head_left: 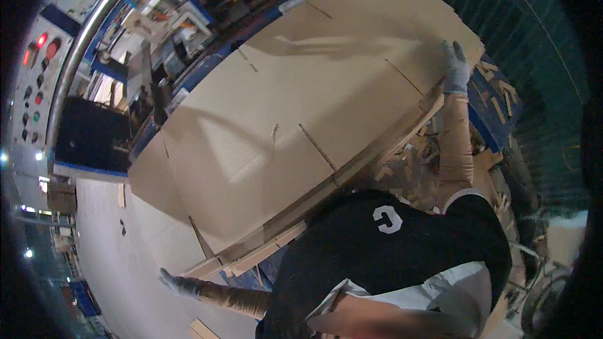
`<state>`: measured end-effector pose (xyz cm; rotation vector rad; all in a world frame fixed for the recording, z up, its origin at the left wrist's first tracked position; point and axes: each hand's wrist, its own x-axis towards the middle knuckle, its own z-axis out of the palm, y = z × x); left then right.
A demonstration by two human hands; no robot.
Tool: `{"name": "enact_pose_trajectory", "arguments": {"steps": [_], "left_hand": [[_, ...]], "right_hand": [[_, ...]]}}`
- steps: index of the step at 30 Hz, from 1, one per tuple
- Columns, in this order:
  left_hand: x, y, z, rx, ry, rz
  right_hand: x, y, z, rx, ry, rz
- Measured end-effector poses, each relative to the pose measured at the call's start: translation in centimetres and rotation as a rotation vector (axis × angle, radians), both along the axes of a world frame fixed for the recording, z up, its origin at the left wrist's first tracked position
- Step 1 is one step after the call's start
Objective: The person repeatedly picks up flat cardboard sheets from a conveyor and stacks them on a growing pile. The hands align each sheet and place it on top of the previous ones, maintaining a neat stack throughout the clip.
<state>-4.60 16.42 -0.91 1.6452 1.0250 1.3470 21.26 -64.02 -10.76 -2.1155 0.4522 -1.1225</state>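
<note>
A large flat sheet of brown cardboard point(251, 144) with several slits lies slanted across the middle of the view, apparently on top of others, as layered edges show along its near side. At its right end my right hand point(457, 70), in a grey glove, rests on the border with the fingers stretched out. My left hand point(180, 284), also gloved, is beside the near left corner. Its fingers are extended, and whether it touches the cardboard edge I cannot tell. Brown sleeves cover both forearms.
A control panel point(36, 85) with lit red buttons stands at the left behind a curved metal rail point(85, 44). Machinery fills the far side. Cardboard scraps point(402, 172) litter the area under the near edge. A dark green curtain-like surface point(534, 44) is at the right.
</note>
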Motion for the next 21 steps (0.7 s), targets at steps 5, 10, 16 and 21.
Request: {"name": "enact_pose_trajectory", "arguments": {"steps": [5, 10, 16, 21], "left_hand": [[0.3, -3.0, 9.7, 0.103, -0.327, -0.473], [2.1, 1.6, 10.9, 0.237, -0.390, -0.663], [1.7, 6.6, 2.8, -0.274, -0.260, -0.780], [-0.2, -4.4, 0.2, -0.086, -0.222, -0.582]], "right_hand": [[0.5, -0.7, 1.3, -0.426, 0.105, -0.192], [0.5, -0.6, 4.6, 0.628, -0.520, 0.158], [-4.1, 4.4, 14.7, 0.834, -0.393, 0.469], [-14.1, 14.2, 16.3, 0.080, 0.109, 0.037]]}}
